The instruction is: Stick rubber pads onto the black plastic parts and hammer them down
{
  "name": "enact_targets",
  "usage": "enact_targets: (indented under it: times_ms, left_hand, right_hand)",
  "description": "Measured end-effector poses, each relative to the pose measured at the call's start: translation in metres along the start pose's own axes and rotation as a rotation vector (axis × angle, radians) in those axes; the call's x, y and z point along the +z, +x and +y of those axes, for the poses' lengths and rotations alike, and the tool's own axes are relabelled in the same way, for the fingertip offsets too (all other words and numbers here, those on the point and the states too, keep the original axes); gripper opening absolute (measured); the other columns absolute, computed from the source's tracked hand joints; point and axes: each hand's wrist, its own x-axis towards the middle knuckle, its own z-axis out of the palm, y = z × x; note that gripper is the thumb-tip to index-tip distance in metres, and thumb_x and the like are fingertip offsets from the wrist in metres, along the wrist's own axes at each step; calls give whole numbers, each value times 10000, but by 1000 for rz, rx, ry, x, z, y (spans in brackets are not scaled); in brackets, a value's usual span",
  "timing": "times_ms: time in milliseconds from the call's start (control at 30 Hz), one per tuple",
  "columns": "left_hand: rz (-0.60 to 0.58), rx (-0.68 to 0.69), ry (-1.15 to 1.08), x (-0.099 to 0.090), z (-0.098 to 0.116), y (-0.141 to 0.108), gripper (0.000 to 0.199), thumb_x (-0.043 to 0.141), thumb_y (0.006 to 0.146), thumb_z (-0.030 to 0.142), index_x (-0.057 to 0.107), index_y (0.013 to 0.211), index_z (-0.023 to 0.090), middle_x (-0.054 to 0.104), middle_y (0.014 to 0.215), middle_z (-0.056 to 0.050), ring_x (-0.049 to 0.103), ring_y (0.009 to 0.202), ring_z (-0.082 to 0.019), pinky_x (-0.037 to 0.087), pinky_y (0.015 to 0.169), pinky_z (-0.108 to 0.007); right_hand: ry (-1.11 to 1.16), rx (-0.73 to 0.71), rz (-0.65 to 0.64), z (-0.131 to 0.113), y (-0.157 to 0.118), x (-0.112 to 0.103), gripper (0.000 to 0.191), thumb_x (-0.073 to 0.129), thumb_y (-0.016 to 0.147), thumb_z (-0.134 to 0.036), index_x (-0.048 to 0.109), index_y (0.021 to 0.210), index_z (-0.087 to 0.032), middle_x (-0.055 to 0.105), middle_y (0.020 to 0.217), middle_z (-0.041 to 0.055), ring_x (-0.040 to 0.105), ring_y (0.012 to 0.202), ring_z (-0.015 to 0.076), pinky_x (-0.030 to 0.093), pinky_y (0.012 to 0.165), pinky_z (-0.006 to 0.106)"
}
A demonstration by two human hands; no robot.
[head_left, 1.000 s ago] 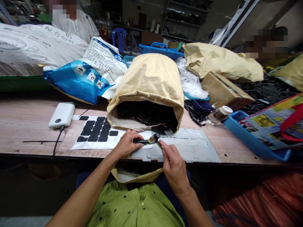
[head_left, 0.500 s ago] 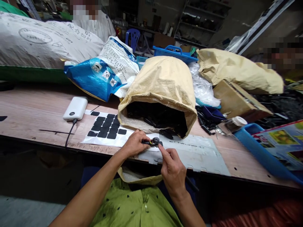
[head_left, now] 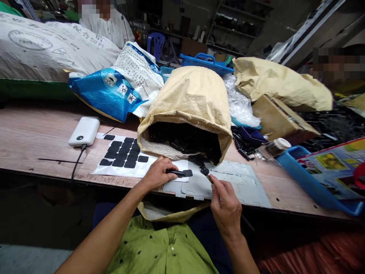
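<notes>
A: "Change?"
B: "Round-headed tool [head_left: 204, 171] has come off the slim black piece [head_left: 177, 173], exposing its tip; both are before the open sack [head_left: 194, 91]."
A: "Grips?"
B: "Left hand [head_left: 159, 173] pinches the piece, right hand [head_left: 226, 203] the tool's handle."
A: "Obstruction?"
B: "Loose black parts [head_left: 197, 160] at the sack's mouth crowd the tool; patch sheet [head_left: 99, 168] front-left."

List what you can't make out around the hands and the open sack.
All in the head view:
- Black piece: one end hidden by the left hand.
- Round-headed tool: handle end hidden by the right hand; its tip's contact with anything is too small to judge.
- Open tan sack: deep contents lost in shadow.
- Colourful printed bag: cut off by the right edge.
</notes>
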Motion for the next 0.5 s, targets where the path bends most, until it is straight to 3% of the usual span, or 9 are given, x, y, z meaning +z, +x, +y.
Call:
enact_targets:
  times_ms: [200,433,500]
  left_hand:
    - [10,40,-27,-1,-2,-2,231,616,931,356,781,1056,254,726,983,-36,562,987,-229,427,892,-353]
    - [26,39,23,-3,4,-1,424,449,1024,417,668,730,203,612,745,-11,511,799,-189,383,760,-317]
    - [57,46,-28,-4,10,-6,398,468,1019,422,672,763,196,608,763,-14,527,816,-188,394,777,-313]
  right_hand:
    - [-142,-118,-64,58,-2,0,310,530,970,-159,726,1179,-277,668,982,42,582,916,188,431,829,324]
    - [-128,-75,8,63,-6,12,277,538,972,-201,732,1157,-268,655,1003,42,561,899,188,400,803,337]
    - [-126,-86,39,62,-8,14,268,551,970,-233,730,1166,-266,656,1017,45,562,895,194,392,808,348]
